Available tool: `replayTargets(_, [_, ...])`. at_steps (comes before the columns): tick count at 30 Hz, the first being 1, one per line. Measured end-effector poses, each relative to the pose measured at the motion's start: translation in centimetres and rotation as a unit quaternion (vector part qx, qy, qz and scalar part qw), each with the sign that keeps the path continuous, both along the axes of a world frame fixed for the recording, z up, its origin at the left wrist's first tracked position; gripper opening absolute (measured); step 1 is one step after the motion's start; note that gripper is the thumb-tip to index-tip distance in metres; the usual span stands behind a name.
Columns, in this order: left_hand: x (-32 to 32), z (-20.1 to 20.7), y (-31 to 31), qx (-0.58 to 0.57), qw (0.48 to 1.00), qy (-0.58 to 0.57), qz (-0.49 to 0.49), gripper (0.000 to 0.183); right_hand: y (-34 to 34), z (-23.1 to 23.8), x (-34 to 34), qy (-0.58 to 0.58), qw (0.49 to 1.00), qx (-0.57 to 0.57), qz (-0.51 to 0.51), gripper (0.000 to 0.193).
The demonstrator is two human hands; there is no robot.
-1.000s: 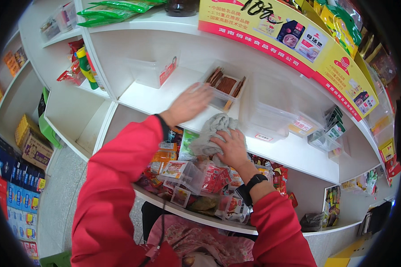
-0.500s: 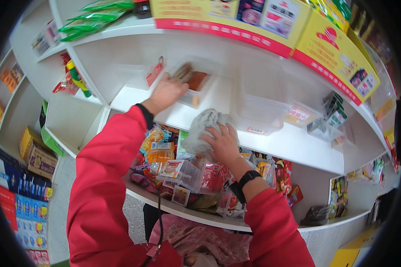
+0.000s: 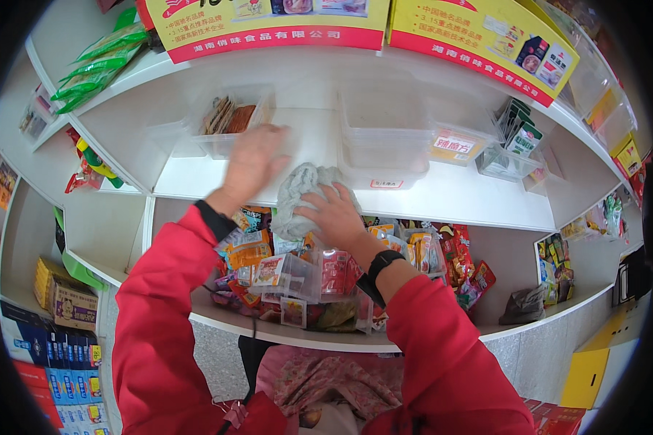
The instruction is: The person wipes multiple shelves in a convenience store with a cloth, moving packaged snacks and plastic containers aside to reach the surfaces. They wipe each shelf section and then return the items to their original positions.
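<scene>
white shelf (image 3: pixel 457 196), bunched cloth (image 3: pixel 294 199), axis unclear

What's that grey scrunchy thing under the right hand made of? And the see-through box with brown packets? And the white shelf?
The grey cloth looks like soft, dull fabric: it bunches into folds. The clear box is probably smooth plastic: brown packets show through its walls. The white shelf looks smooth and even; maybe coated board or painted metal.

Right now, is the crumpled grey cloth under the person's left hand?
No, the crumpled grey cloth is under the right hand, with the left hand to its upper left.
</scene>
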State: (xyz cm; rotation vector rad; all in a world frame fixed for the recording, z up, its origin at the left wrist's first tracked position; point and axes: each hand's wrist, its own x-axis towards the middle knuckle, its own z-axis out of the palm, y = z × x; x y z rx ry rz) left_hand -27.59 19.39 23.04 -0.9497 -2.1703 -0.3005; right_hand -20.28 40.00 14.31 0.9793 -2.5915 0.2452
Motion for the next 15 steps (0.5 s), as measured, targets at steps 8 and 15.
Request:
replayTargets(8, [3.9,-0.3,13.6,-0.147,0.981,-0.097,-0.078,0.036,-0.9,-0.8,0.1,-0.065,0.994,-0.017,-0.086,0.048])
replayTargets(15, [3.6,-0.4,14.3,-0.175,0.971,-0.164,-0.007,0.025,3.4,1.6,3.0,-0.082,0.996,-0.011,0.042,0.039])
